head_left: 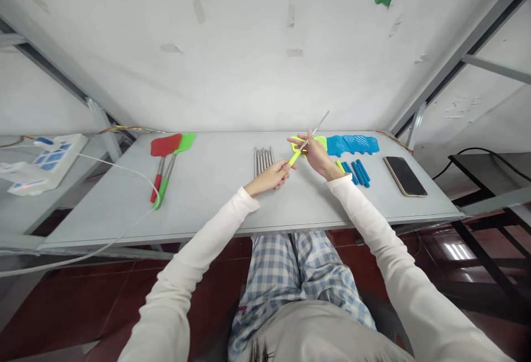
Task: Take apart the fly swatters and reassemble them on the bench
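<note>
Held in my left hand (271, 177) is a yellow-green handle (295, 157), tilted up to the right. A thin metal rod (321, 121) runs on from the handle's upper end. My right hand (316, 155) pinches this rod near where it meets the handle, some of its fingers stretched out to the left. Several loose metal rods (264, 158) lie side by side just behind my left hand. Beyond my right hand are yellow-green fly swatter heads (321, 140), partly hidden by it, and blue fly swatter heads (357, 144). Blue handles (363, 173) and a yellow-green one lie beside my right wrist.
A red fly swatter (164, 145) and a green fly swatter (187, 141) lie on the left of the grey table (211, 196). A phone (405, 176) rests at the right. A white cable (124, 167) crosses the left end from a power strip (58, 160).
</note>
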`<action>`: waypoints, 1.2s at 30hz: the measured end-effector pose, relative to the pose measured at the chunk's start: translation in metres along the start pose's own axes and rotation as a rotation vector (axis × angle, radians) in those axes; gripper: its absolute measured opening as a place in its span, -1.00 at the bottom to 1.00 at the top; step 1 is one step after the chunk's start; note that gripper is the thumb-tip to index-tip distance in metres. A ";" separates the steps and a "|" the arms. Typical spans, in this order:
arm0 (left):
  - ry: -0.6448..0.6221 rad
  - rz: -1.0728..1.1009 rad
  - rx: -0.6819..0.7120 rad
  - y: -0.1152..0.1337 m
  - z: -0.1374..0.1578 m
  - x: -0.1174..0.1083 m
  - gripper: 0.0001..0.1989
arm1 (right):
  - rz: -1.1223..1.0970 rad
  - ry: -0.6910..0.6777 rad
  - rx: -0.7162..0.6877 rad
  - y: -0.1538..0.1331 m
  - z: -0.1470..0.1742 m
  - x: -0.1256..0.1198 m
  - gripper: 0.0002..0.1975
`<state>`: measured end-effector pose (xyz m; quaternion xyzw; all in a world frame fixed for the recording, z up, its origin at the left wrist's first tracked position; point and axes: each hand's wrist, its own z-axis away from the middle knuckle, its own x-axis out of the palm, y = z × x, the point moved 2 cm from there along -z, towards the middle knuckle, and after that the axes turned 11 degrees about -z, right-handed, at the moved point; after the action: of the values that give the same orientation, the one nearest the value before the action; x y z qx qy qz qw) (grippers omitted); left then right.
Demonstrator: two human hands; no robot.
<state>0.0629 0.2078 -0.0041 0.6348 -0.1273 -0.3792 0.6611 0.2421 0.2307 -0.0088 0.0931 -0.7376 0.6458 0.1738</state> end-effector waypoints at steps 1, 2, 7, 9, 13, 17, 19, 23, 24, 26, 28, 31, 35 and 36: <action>0.037 -0.032 0.037 -0.002 0.004 -0.003 -0.73 | -0.069 0.029 0.017 -0.001 -0.008 -0.006 -0.46; 0.069 -0.072 0.066 -0.004 0.006 -0.008 -0.72 | -0.134 0.063 0.024 -0.004 -0.016 -0.014 -0.45; 0.204 -0.334 0.166 -0.017 0.011 -0.035 -0.67 | -0.263 0.259 0.010 -0.019 -0.045 -0.054 -0.53; 0.258 -0.418 0.185 -0.022 0.008 -0.044 -0.67 | -0.290 0.300 0.026 -0.021 -0.048 -0.061 -0.61; 0.331 -0.560 0.219 -0.021 -0.005 -0.048 -0.66 | -0.415 0.373 0.003 -0.015 -0.042 -0.052 -0.68; 0.299 -0.664 0.236 -0.011 -0.020 -0.031 -0.66 | -0.583 0.383 0.038 0.004 -0.030 -0.023 -0.74; 0.275 -0.696 0.225 -0.008 -0.025 -0.021 -0.66 | -0.651 0.389 0.034 0.011 -0.023 -0.013 -0.75; 0.313 -0.811 0.238 -0.007 -0.029 -0.011 -0.66 | -0.766 0.351 0.082 0.011 -0.010 -0.008 -0.75; 0.326 -0.868 0.233 -0.008 -0.030 -0.010 -0.67 | -0.802 0.337 0.098 0.009 -0.007 -0.008 -0.73; 0.342 -1.005 0.192 -0.009 -0.030 -0.007 -0.67 | -0.871 0.355 0.113 0.003 -0.003 -0.006 -0.67; 0.332 -1.106 0.144 -0.009 -0.028 -0.003 -0.67 | -0.899 0.443 0.102 -0.002 0.000 -0.003 -0.62; 0.268 -1.030 0.159 -0.005 -0.023 0.005 -0.73 | -0.854 0.548 0.060 -0.006 -0.001 0.004 -0.56; 0.082 -0.452 0.103 0.001 -0.018 0.008 -0.74 | -0.790 0.393 0.073 -0.008 -0.008 0.010 -0.49; -0.027 -0.250 0.043 0.000 -0.016 0.007 -0.71 | -0.776 0.344 0.081 -0.010 -0.011 0.009 -0.48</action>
<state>0.0777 0.2149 -0.0087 0.6547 -0.0640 -0.4644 0.5930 0.2387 0.2404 0.0051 0.2615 -0.5820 0.5672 0.5208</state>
